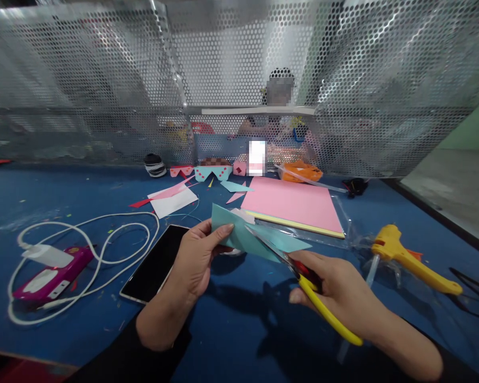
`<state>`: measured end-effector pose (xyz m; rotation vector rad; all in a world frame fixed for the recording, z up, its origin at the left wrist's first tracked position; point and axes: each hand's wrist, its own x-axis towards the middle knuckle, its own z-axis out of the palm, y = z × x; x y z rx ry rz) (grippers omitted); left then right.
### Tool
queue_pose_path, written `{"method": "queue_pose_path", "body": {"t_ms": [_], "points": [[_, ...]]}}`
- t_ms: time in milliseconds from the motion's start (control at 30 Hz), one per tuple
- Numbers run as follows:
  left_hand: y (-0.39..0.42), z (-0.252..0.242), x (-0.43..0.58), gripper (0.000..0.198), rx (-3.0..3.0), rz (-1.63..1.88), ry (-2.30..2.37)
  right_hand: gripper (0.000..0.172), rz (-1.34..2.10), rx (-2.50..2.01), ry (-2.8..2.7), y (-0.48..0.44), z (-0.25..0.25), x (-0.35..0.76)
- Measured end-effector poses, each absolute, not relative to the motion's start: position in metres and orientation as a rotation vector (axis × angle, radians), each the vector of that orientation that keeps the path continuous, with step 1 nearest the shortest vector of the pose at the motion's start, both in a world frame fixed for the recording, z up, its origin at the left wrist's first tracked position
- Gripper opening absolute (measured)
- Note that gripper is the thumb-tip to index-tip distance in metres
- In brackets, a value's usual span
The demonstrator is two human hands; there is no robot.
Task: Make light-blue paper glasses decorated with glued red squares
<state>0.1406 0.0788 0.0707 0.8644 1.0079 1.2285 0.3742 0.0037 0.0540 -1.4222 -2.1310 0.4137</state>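
Observation:
My left hand (199, 252) pinches the left end of a light blue piece of paper (239, 234), thumb on top. In my right hand (335, 282) are scissors (327, 314) with yellow and red handles. Their blades lie in the paper, which is split into two flaps toward the right. Both hands are above the blue table (223, 340). Beyond the paper lies a stack of pink sheets (291, 202) with a yellow edge. Left of my left hand, a dark-screened tablet or phone (155, 266) rests on the table.
A yellow glue gun (415, 260) lies at the right. At the left are a purple power strip (59, 271) and a looped white cable (99, 260). Paper glasses (213, 171) and an orange item (301, 171) stand near the perforated metal screen (231, 58); a person is behind it.

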Motion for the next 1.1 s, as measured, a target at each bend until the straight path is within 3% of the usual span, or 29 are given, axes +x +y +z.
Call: {"method": "queue_pose_path", "body": {"t_ms": [567, 1100], "points": [[0.073, 0.067, 0.147, 0.029, 0.916, 1.175, 1.047, 0.059, 0.346, -1.408, -2.154, 0.002, 0.048, 0.376], [0.072, 0.058, 0.150, 0.030, 0.888, 1.082, 1.004, 0.053, 0.374, -1.412, -2.121, 0.001, 0.048, 0.370]]}}
